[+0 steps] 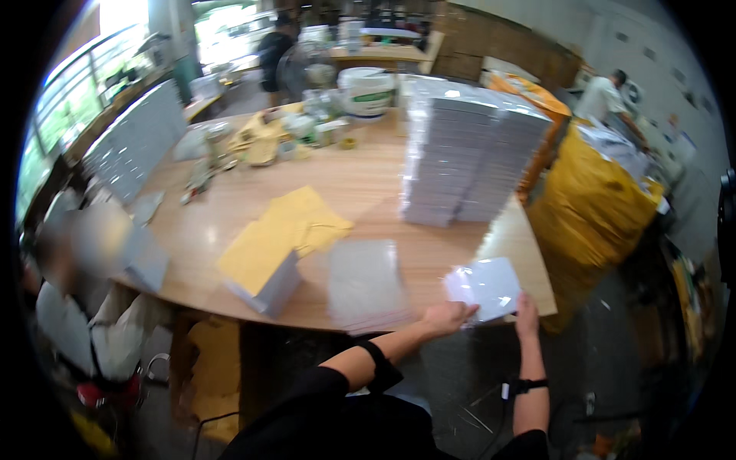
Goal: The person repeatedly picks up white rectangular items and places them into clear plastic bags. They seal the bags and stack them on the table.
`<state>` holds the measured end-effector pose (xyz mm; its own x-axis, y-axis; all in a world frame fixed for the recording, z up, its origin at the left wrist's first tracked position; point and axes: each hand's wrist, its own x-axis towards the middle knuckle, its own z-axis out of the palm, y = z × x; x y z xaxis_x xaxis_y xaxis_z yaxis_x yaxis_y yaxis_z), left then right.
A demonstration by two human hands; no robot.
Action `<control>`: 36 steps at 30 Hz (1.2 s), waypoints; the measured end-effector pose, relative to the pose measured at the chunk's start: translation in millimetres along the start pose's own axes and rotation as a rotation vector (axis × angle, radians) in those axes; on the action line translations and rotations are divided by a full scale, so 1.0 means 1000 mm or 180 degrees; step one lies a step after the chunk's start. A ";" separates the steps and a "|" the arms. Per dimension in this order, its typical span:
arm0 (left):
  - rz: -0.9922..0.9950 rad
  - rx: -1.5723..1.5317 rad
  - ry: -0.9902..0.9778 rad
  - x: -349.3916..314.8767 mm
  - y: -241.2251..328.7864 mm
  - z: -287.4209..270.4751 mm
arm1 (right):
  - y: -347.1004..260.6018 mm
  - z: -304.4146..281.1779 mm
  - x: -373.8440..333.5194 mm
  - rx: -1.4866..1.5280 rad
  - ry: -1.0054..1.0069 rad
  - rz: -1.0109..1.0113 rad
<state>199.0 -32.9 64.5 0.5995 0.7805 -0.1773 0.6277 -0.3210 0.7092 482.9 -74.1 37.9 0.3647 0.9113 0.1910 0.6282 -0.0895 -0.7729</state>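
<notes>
A white, flat packet (491, 282) in shiny clear plastic lies at the table's near right edge. My left hand (451, 317) is closed on its near left corner, and my right hand (527, 313) grips its right side. Left of my hands is a pile of clear plastic bags (363, 277), flat on the table and reaching its near edge. Beyond these bags, to the left, yellow paper sheets (257, 251) cover a white stack (277, 290). More yellow paper (307, 215) lies spread just behind. Motion blur hides fine detail on the packet.
Tall stacks of plastic-wrapped white packets (452, 153) stand on the wooden table (360, 203) at right. A white bucket (366, 93), tape and loose items sit at the back. A big yellow sack (586, 207) stands right of the table. A person (100, 307) sits at left; two others are farther back.
</notes>
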 end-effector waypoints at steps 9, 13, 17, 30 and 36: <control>-0.0636 0.0847 0.1923 -0.216 -0.079 -0.200 | -0.092 -0.013 -0.020 0.0494 0.1308 -0.0747; -0.0927 0.1684 0.2402 -0.300 -0.124 -0.257 | -0.189 0.048 -0.037 0.1058 0.0527 -0.1383; -0.1264 0.2411 0.1889 -0.316 -0.134 -0.252 | -0.260 0.148 -0.059 0.1112 -0.0662 -0.1956; -0.1098 0.1662 0.1485 -0.309 -0.154 -0.294 | -0.343 0.277 -0.125 0.1645 -0.2288 -0.2024; -0.1182 0.1334 0.1398 -0.308 -0.152 -0.305 | -0.355 0.293 -0.121 0.1692 -0.2387 -0.1751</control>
<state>-232.2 -61.3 219.3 0.1088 0.9941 -0.0022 0.9427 -0.1025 0.3176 14.6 -35.0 111.7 -0.5065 0.8035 0.3127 0.1317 0.4305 -0.8929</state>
